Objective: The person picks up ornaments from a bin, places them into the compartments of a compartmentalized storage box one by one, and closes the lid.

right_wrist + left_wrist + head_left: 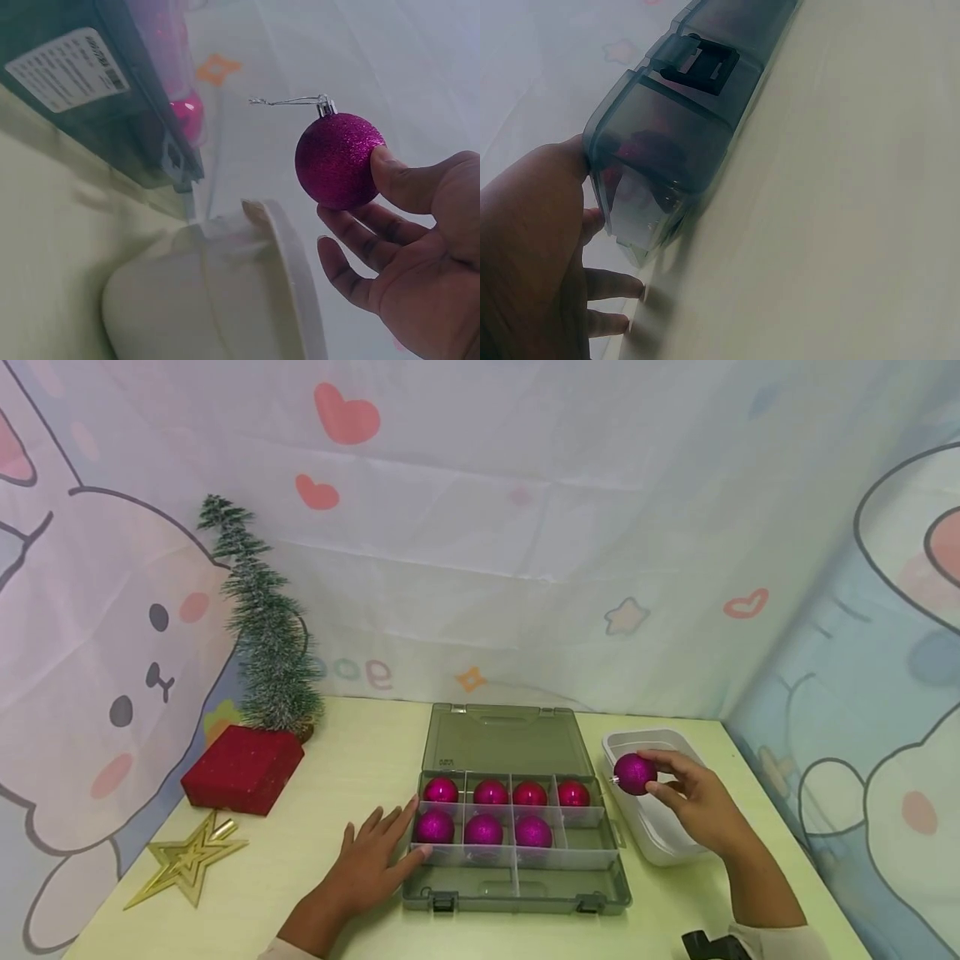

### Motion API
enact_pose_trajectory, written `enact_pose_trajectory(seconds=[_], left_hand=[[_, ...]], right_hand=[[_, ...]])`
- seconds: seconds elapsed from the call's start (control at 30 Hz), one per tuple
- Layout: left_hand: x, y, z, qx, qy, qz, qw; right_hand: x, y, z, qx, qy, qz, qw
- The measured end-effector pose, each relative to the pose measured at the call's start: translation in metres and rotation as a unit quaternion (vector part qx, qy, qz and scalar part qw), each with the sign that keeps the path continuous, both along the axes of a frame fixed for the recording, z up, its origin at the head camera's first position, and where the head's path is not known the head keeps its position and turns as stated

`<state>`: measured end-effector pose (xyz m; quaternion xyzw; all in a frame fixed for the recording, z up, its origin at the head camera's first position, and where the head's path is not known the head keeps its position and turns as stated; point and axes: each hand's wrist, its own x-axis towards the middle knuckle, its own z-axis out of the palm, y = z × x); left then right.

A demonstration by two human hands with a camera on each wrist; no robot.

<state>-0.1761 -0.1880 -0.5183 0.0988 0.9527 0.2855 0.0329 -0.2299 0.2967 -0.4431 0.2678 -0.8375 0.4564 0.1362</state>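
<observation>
In the head view my right hand (693, 797) pinches a glittery magenta Christmas bauble (635, 774) between thumb and fingers, over a white plastic tub (652, 839). The bauble's silver cap and string loop show in the right wrist view. A grey-green divided plastic box (517, 906) lies with its lid (506, 739) tipped back. Shiny pink baubles (491, 792) fill its back row, and three glittery magenta baubles (483, 830) sit in the middle row from the left. My left hand (372, 864) rests at the box's left edge, fingers spread and thumb against the rim.
At the left, a small frosted artificial Christmas tree (270, 635) leans behind a red block (243, 770). A gold star tree topper (186, 860) lies in front of it. A printed cloth backdrop (480, 527) closes off the table's back and sides.
</observation>
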Motion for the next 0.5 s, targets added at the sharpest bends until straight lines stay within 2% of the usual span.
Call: enact_pose_trajectory(seconds=[0.17,0.5], left_hand=[[0.000,0.000,0.000,0.001,-0.002,0.001,1.0000],[0.002,0.001,0.006,0.007,-0.002,-0.001,1.0000]], right_hand=[[0.001,-0.007,-0.008,-0.006,0.012,0.014,0.9998],[0.005,-0.018,-0.021,0.002,0.023,0.016,0.9996]])
